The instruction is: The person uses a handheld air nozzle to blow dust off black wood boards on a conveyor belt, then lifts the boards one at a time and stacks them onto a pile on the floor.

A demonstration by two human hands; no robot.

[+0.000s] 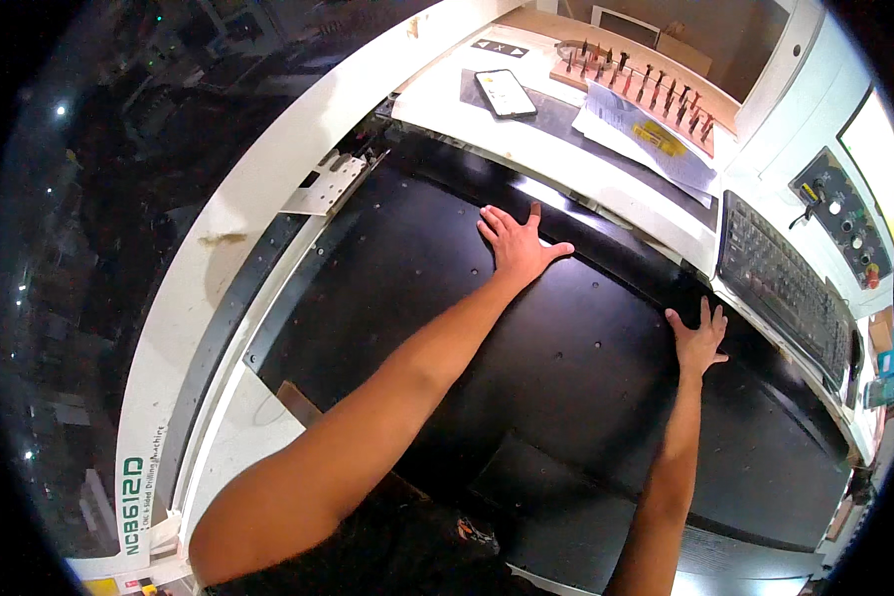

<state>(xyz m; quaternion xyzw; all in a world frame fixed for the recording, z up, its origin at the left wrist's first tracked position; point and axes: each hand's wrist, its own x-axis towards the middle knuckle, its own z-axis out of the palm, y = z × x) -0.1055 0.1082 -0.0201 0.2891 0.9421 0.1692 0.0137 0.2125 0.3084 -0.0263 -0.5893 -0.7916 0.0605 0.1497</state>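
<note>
- The black panel (566,368) lies flat on the machine bed under both my palms, dotted with small drilled holes; its far edge runs just beyond my fingertips, beside the white bench (566,149)
- My left hand (517,243) presses flat on the panel near its far edge, fingers (495,221) spread wide and released, gripping nothing; the thumb points right
- My right hand (698,343) rests flat on the same panel, nearer its right far edge, just short of the black keyboard (780,283); fingers splayed, holding nothing
- Both forearms come in from the lower edge, stretched almost straight; the left one crosses the panel slantwise, the right one rises nearly upright
- On the bench beyond: a smartphone (507,92), a wooden rack of drill bits (636,84), printed sheets (646,134)
</note>
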